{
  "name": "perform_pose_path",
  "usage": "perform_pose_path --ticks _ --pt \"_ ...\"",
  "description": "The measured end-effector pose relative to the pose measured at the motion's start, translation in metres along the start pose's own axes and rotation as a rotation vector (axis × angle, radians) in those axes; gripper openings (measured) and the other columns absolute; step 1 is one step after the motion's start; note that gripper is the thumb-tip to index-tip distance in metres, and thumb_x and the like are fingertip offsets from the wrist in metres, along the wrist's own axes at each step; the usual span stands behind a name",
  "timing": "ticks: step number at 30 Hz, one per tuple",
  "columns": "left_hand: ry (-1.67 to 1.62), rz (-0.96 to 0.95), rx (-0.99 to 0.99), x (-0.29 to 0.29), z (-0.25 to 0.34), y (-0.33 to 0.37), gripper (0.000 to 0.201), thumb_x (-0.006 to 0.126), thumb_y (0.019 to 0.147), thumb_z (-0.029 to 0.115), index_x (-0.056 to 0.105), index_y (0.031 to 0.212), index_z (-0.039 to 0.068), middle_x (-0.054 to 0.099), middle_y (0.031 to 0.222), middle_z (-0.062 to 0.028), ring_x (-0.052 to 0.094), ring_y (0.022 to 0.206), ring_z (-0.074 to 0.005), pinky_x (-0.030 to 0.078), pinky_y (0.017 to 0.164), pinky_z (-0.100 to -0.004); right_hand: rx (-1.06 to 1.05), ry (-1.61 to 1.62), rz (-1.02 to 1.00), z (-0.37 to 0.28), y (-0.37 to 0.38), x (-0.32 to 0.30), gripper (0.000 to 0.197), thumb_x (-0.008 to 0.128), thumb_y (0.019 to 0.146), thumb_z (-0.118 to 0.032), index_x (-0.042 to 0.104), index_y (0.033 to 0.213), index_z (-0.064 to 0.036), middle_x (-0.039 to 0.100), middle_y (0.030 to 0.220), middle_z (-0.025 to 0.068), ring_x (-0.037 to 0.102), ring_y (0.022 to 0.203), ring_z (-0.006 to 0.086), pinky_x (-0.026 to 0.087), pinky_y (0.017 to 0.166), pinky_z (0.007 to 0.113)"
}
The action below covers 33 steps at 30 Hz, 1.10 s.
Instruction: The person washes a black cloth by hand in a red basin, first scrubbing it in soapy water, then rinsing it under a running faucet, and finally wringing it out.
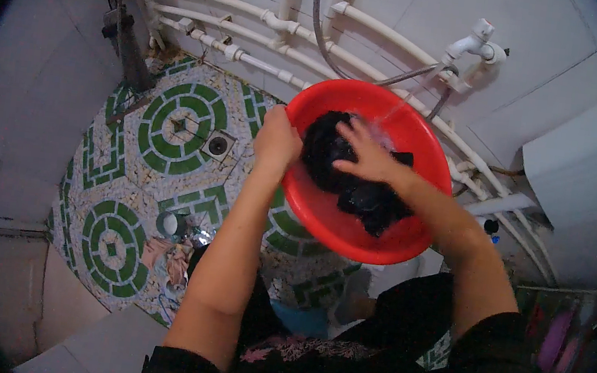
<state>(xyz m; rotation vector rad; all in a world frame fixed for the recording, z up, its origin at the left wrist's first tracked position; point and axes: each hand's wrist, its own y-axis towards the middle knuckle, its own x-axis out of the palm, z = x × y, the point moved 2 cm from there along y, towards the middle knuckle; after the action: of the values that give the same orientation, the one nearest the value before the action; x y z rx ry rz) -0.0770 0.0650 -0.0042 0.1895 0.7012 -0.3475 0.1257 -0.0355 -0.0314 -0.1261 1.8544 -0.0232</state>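
Left hand (276, 139) clamps basin (313, 218) at left edge; right hand (373, 157), fingers apart, tops cloth (320, 163) slanting toward lower-right edge.

We count one left hand (279, 142), one right hand (371, 154) and one red basin (310, 212). We also find one black cloth bundle (374, 200), one white faucet (471, 46) and one floor drain (218, 146).

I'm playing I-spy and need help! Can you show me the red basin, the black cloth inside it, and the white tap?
Red basin (340, 238): head view, on its lower inner wall.
Black cloth (363, 194): head view, near its middle.
White tap (469, 46): head view, on its body.
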Motion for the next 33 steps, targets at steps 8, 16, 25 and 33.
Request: perform_pose_path --ticks 8,16,25,33 --pt "0.063 -0.026 -0.025 -0.008 -0.002 -0.002 0.029 0.053 0.079 0.009 0.043 0.107 0.003 0.051 0.107 -0.021 0.055 0.093 -0.0412 0.045 0.077 -0.0489 0.465 0.025 0.027 -0.007 0.049 0.039 0.031 0.05 0.079 -0.024 0.062 0.098 -0.0016 0.059 0.1 0.0241 0.058 0.093 0.0403 0.046 0.079 0.048" --pt "0.071 -0.022 0.007 -0.007 -0.001 0.0 0.026 0.054 0.079 0.011 0.045 0.102 0.004 0.053 0.106 -0.0211 0.056 0.092 -0.0409 0.046 0.076 -0.0489 0.826 0.23 0.02 0.028 0.067 0.054 0.036 0.045 0.084 -0.028 0.063 0.098 0.0003 0.061 0.101 0.0251 0.059 0.096 0.0369 0.045 0.082 0.048" --pt "0.062 -0.049 -0.001 0.003 0.012 0.002 0.024 0.052 0.079 0.011 0.047 0.1 0.001 0.055 0.105 -0.0216 0.057 0.09 -0.0413 0.046 0.077 -0.0481 0.468 0.753 0.373 0.054 -0.005 -0.057 0.035 0.053 0.08 -0.028 0.06 0.087 0.0054 0.06 0.074 0.0081 0.056 0.07 0.0185 0.045 0.063 0.035" --pt "0.074 -0.076 -0.09 -0.011 0.012 0.001 0.025 0.052 0.078 0.011 0.049 0.101 0.001 0.055 0.106 -0.0216 0.057 0.093 -0.0407 0.047 0.077 -0.0476 0.406 0.324 -0.164 0.027 -0.047 -0.12 0.024 0.058 0.079 -0.023 0.064 0.093 -0.0038 0.054 0.109 0.016 0.05 0.106 0.0254 0.039 0.091 0.034"
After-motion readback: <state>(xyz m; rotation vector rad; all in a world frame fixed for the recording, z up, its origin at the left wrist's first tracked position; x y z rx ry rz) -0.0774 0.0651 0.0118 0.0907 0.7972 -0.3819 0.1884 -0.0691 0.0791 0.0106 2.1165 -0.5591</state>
